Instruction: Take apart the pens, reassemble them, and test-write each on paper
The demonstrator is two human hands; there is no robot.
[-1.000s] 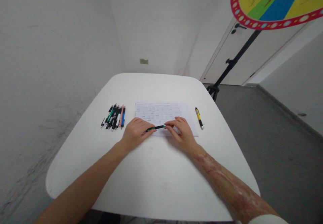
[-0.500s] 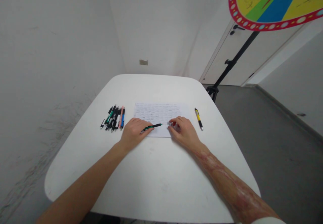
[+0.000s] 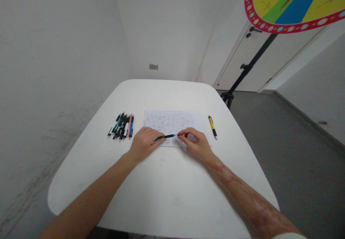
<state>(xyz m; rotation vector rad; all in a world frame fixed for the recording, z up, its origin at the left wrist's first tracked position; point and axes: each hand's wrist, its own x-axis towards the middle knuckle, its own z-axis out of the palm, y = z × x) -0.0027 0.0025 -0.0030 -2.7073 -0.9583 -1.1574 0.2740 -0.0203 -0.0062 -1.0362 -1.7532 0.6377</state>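
Note:
My left hand (image 3: pixel 143 141) is closed around a green and black pen (image 3: pixel 169 136), whose front end points right over the written sheet of paper (image 3: pixel 172 118). A thin piece, too small to make out fully, sticks out of that end. With thumb and forefinger pinched, my right hand (image 3: pixel 196 141) meets the pen's front end and holds a small pen part there, mostly hidden by the fingertips. Both hands rest low over the near edge of the sheet.
A bunch of several pens (image 3: pixel 122 127) lies left of the paper on the white table (image 3: pixel 161 188). To the right lies a yellow and black pen (image 3: pixel 212 127). Beyond the table stands a colourful wheel (image 3: pixel 291 5) on a black tripod (image 3: pixel 245 70).
My right fingers, apart from the pen tip before with a small pale piece in them, have closed in and now meet the tip. The pen has shifted slightly right and down.

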